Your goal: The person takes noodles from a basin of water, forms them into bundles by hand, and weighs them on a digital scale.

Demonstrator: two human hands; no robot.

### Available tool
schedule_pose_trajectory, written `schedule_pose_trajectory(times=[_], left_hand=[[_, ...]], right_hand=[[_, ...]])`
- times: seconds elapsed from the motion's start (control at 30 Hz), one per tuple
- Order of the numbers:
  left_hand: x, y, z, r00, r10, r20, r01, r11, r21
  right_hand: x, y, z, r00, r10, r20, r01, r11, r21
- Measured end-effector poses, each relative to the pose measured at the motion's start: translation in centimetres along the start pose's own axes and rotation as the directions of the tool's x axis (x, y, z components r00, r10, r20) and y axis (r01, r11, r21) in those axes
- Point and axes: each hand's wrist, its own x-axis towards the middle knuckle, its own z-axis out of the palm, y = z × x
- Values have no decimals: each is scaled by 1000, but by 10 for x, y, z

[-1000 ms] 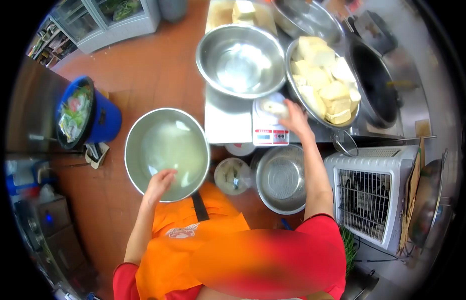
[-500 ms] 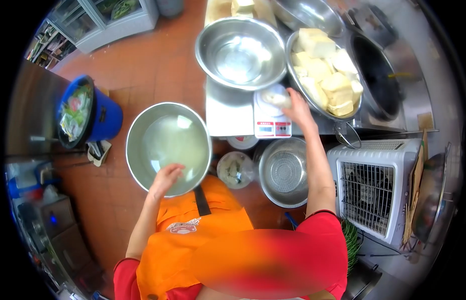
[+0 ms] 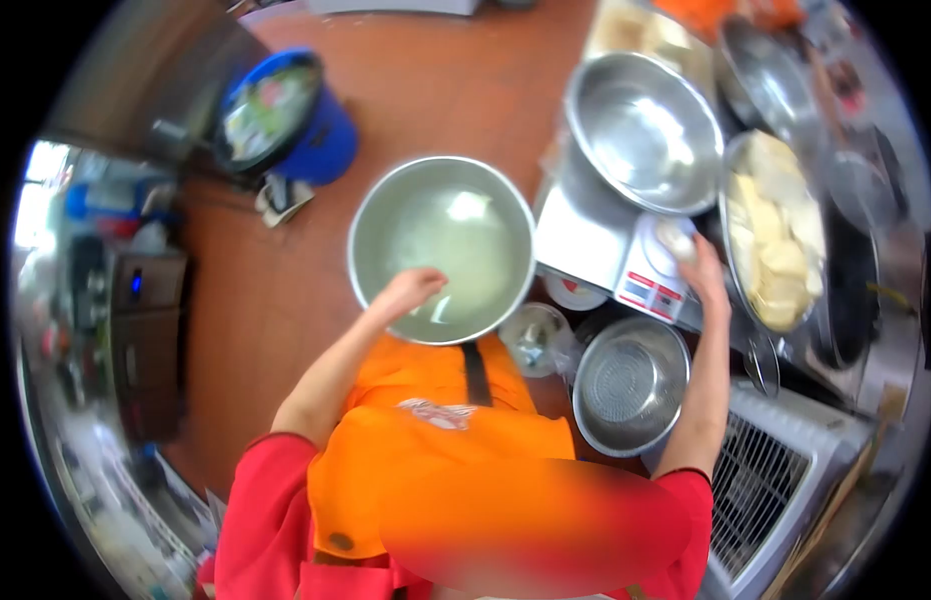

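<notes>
Weighing appeared underway: right hand (image 3: 702, 268) touched a pale item (image 3: 674, 238) on the digital scale (image 3: 649, 284) at right, which called for steady handling; left hand (image 3: 411, 291), well apart, hung over the pot (image 3: 378, 222), both grips unclear.

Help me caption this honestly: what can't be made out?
Head view, all four:
- Pale item at the right hand: blurred, partly behind fingers.
- Reading on the scale: too small, blurred.
- Whether the left hand touches the liquid: blurred.
- Contents of the blue bin: blurred.
</notes>
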Motion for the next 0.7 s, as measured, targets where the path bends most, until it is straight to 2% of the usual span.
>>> schedule_pose_trajectory(times=[0.03, 0.17, 0.23, 0.27, 0.37, 0.43, 0.5, 0.57, 0.63, 0.7], left_hand=[[11, -12, 0, 999, 6, -31, -5, 1000, 17], [46, -19, 3, 990, 16, -143, -11, 999, 30], [70, -28, 4, 990, 29, -141, -10, 991, 135], [82, -34, 6, 989, 39, -140, -12, 982, 186], [105, -45, 22, 979, 130, -156, -73, 942, 329], [114, -34, 31, 964, 149, -220, -76, 948, 309], [131, -28, 44, 939, 187, -288, -91, 944, 317], [157, -30, 56, 896, 267, -355, -132, 923, 361], [175, -19, 61, 928, 177, -326, -36, 917, 396], [180, -6, 66, 944, 168, -284, -27, 898, 440]], right_hand=[[2, -1, -2, 998, 19, 60, -18, 1000, -21], [3, -8, -7, 997, 43, 66, -43, 999, 5], [-2, -20, -14, 995, 64, 83, -64, 998, -9], [-6, -15, -9, 999, 41, 23, -41, 999, 21], [-29, -23, -17, 996, 40, 84, -48, 995, 86], [-60, -51, -31, 988, 110, 112, -139, 944, 299], [-91, -85, -47, 984, 123, 131, -167, 897, 410], [-125, -90, -35, 984, 136, 119, -181, 736, 652], [-157, -114, -35, 962, 214, 169, -265, 590, 762], [-186, -126, -22, 918, 293, 266, -361, 340, 869]])
